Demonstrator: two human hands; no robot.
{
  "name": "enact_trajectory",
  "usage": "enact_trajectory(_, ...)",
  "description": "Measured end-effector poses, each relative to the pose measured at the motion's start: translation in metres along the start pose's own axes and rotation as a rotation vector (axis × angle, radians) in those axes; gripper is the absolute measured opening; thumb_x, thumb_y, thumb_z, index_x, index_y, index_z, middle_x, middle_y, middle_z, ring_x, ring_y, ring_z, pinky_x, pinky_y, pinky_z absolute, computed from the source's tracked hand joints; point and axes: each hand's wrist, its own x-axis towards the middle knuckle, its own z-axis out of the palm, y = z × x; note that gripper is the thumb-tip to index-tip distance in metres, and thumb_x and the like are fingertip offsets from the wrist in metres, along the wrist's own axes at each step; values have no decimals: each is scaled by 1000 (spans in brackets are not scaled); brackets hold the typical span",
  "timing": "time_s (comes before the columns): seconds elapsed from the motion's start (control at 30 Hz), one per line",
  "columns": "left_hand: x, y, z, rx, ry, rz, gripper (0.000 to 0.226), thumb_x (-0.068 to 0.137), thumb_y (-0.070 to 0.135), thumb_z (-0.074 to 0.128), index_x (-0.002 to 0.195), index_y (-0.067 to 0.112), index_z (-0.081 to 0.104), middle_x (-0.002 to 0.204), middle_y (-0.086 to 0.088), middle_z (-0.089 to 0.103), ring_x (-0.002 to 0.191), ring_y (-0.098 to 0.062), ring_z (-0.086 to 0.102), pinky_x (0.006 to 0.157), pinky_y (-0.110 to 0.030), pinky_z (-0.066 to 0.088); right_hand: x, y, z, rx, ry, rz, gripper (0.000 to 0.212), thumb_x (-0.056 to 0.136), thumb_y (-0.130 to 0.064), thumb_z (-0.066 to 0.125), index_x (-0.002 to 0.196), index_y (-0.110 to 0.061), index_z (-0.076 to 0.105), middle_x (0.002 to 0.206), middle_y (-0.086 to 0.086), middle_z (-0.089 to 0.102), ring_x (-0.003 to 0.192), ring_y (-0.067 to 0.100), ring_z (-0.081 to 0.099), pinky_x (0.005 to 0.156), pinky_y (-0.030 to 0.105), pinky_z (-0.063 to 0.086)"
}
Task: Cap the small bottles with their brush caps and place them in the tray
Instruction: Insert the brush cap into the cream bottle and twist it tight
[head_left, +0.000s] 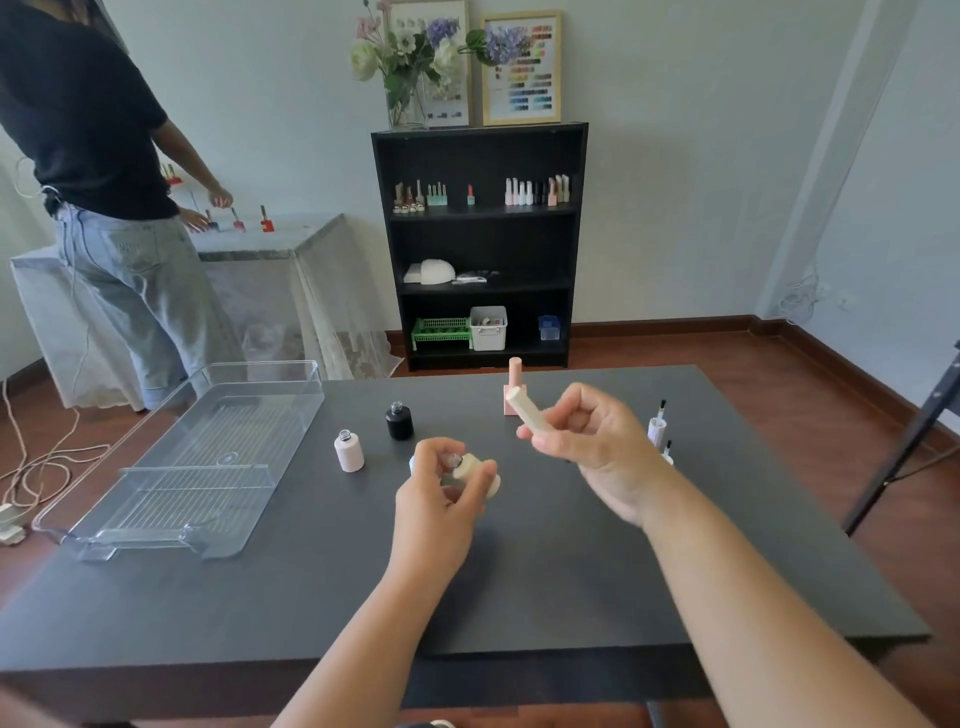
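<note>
We see a clear plastic tray (208, 457) at left of centre, ribbed floor bare; just right of it a pale pink open bottle (349, 451) and a black open bottle (399, 421) stand upright; a cream bottle (475, 475) tilts at centre; a cream brush cap (530, 413) slants above it; a capped pink bottle (515, 387) stands behind.

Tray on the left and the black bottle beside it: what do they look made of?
The tray looks like clear rigid plastic, glossy: the table shows through its walls and ribbed floor, with bright edge glints. The black bottle looks like glass or hard plastic under an opaque black coating, with a clear threaded neck; which one cannot be told.
</note>
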Motion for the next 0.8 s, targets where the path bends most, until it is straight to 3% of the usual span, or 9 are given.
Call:
enact_trajectory(0.07,-5,-5,-8,21,0,2,30,75,43,78,87,42,50,85,7,66,60,-14,69,57,-24,54,-13,19,18,134,61,8,27,68,-3,82,85,-14,64,94,14,75,95,22,72,71,19,53)
enact_trajectory(0.13,-8,-10,-16,133,-5,42,31,68,50,78,84,40,53,74,13,67,59,-7,64,57,-15,50,-23,37,32,183,119,21,31,74,-15,77,102,-18,68,99,8,76,99,14,69,73,18,51)
enact_trajectory(0.2,-9,-14,-21,223,-9,100,28,66,48,80,83,41,59,78,23,65,62,-3,58,59,-10,45,-27,51,40,187,178,45,28,84,-19,70,112,-22,68,106,4,75,95,5,67,75,20,46)
enact_trajectory(0.3,-12,-16,-23,302,-16,227,26,68,34,85,85,39,66,85,24,63,72,-2,55,65,-8,42,-26,60,41,240,261,64,20,92,-13,61,110,-20,65,111,3,74,89,5,63,79,26,38)
enact_trajectory(0.47,-14,-16,-24,318,-20,244,26,70,30,86,91,34,71,86,22,60,75,4,51,67,-4,38,-27,69,37,326,328,22,16,92,-2,58,103,-13,61,92,0,76,102,20,65,77,24,43)
enact_trajectory(0.8,-14,-18,-23,331,-42,267,29,70,33,86,95,35,72,89,20,61,77,0,50,67,-5,40,-32,73,35,307,308,-33,19,91,-1,57,103,-13,64,105,8,75,91,12,67,78,18,51)
